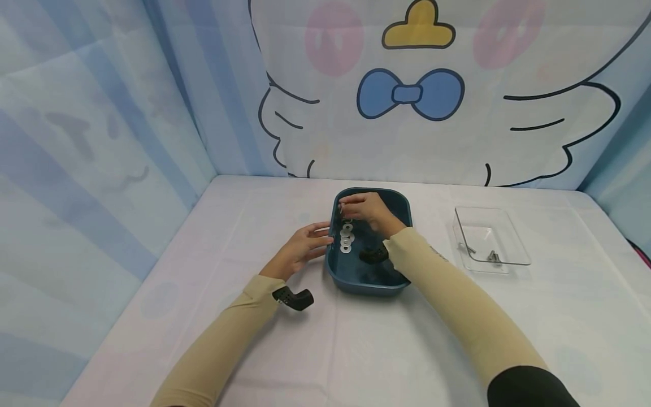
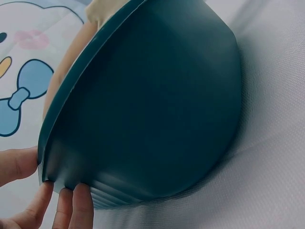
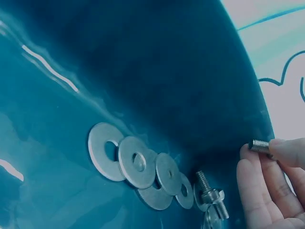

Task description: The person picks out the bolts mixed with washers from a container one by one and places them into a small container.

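Note:
A dark teal plastic bin (image 1: 363, 289) stands on the table. Over its far left part, my right hand (image 1: 367, 209) pinches a small threaded screw (image 3: 259, 146) between thumb and fingers. Several flat metal washers (image 3: 136, 162) lie overlapping along the bin's left side, below that hand. Beyond them, near the right fingers, are more screws (image 3: 213, 195), partly overlapping one another. My left hand (image 1: 303, 247) touches the bin's left side, fingers extended against the outer wall and thumb at the rim, as the left wrist view shows.
To the right on the white-covered table (image 1: 285, 350) stands a clear square box (image 1: 515, 263) holding several small screws (image 1: 493, 256). A printed cloth backdrop (image 1: 407, 147) hangs behind the table. Black wrist cameras (image 1: 295, 298) sit on both wrists.

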`<state>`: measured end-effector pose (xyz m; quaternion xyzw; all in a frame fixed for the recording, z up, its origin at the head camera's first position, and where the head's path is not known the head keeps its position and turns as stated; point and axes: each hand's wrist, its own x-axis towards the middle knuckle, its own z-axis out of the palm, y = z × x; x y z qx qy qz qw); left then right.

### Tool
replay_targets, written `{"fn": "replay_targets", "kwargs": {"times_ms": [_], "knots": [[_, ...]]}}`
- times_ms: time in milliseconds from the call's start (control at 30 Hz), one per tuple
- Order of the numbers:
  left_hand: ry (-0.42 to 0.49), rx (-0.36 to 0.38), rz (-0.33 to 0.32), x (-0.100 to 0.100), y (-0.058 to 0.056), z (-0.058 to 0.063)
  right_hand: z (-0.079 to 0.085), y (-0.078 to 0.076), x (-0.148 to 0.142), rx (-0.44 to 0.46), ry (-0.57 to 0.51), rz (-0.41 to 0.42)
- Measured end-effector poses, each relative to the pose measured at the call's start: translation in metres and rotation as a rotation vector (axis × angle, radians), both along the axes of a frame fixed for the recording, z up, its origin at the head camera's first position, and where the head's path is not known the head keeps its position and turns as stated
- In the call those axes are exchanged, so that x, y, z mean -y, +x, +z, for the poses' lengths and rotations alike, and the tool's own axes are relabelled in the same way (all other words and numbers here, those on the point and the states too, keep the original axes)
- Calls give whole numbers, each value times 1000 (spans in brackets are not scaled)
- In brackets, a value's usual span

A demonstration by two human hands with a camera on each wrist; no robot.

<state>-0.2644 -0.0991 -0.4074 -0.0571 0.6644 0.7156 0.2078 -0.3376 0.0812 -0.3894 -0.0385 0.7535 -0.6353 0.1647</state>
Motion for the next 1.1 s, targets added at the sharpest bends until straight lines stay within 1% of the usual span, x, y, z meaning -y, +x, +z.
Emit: {"fn": "replay_targets", "kwargs": {"times_ms": [167,467,700,967,1100], "knots": [[9,-1,-3,-1,0,1,3,0,-2,12,-49,-25],[11,-9,-5,-2,1,1,9,-1,-5,18,-129,-38],[16,-9,-2,-2,1,1,20,1,-7,4,-167,-20],[13,-11,6,-3,1,1,30,5,-16,-3,-197,8],[8,-11,7,-2,1,0,34,9,-21,-14,-180,17]]}}
